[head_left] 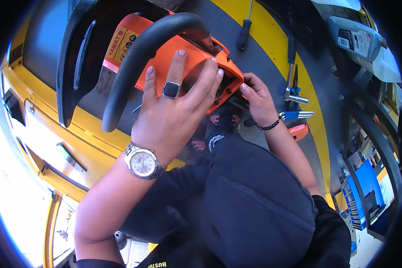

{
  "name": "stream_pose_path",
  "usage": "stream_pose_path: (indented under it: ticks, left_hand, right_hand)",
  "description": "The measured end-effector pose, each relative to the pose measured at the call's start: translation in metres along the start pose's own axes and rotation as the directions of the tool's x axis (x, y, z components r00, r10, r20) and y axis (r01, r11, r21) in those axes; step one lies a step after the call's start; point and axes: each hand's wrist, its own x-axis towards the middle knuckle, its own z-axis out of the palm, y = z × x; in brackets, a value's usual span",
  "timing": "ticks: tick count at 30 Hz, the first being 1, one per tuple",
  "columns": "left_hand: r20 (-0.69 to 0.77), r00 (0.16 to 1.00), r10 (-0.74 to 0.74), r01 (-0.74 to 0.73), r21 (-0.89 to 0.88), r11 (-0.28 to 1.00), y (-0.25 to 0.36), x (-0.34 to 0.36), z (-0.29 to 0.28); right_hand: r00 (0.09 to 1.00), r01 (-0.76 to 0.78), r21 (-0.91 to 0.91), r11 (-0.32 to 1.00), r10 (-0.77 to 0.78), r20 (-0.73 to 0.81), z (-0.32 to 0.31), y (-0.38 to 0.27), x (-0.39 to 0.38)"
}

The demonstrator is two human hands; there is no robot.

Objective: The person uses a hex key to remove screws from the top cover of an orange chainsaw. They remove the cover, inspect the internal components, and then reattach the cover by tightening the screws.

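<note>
An orange chainsaw (162, 60) lies on the bench, with a black curved handle bar (136, 62) over it and a black hand guard (66, 67) at its left. My left hand (176, 96), wearing a ring and a watch, rests on the orange housing with its fingers spread. Its thumb and index finger reach the rim of an opening at the housing's right end. Dark parts show inside that opening. At the outer corner of this end, my right hand (260, 100) pinches the housing's edge between thumb and curled fingers. What lies behind those fingers is hidden.
Right of the chainsaw lie a screwdriver (244, 35), a socket wrench (291, 51), a set of hex keys (297, 115) in a blue holder and an orange part (298, 132). Farther right stands a grey-blue jug (366, 44). A yellow ledge (94, 134) edges the bench.
</note>
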Motion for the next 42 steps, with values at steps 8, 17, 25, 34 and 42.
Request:
stream_pose_path:
  ticks: [8,17,25,34,42]
  left_hand:
    - [-0.064,0.998,-0.022,0.024,0.023,0.999,-0.001,0.008,-0.003]
    - [-0.074,0.975,-0.212,0.177,-0.323,0.93,-0.014,-0.014,0.004]
    - [-0.128,0.954,-0.271,0.223,-0.301,0.927,-0.009,-0.015,0.008]
    - [-0.127,0.952,-0.28,0.223,-0.34,0.914,-0.012,-0.015,0.009]
    - [-0.174,0.946,-0.274,0.205,-0.332,0.921,-0.008,-0.022,0.017]
  right_hand:
    - [1.0,-0.01,0.069,0.998,0.011,-0.018,-0.008,0.011,0.004]
    - [0.999,-0.045,0.015,0.999,0.045,0.014,-0.009,0.006,0.004]
    - [0.999,-0.002,-0.046,0.999,0.004,0.038,-0.014,0.006,0.004]
    - [0.999,0.026,-0.096,0.995,-0.022,0.04,-0.013,0.002,0.006]
    - [0.995,-0.019,-0.093,0.995,0.028,0.099,-0.013,-0.004,-0.001]
